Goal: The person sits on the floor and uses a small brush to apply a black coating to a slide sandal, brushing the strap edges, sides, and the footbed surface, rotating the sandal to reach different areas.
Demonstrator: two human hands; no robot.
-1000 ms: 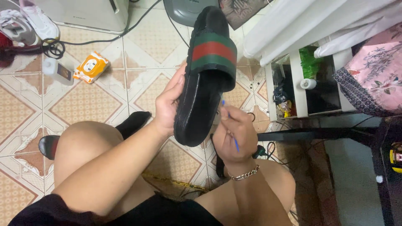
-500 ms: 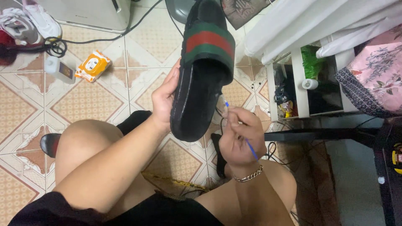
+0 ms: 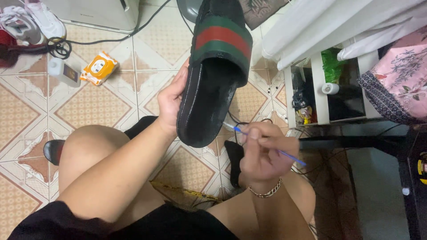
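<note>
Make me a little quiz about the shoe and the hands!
1. Which hand grips the black slide sandal?
2. True or false: the other hand holds a thin blue stick.
3. The sandal's strap has a stripe in the middle. What colour: A red, B yellow, C white?

Key: 1 left; 2 true; 3 A.

black slide sandal [image 3: 209,102] | green-red-green strap | upright, heel down | thin blue brush [image 3: 267,144] | tip near heel edge
</note>
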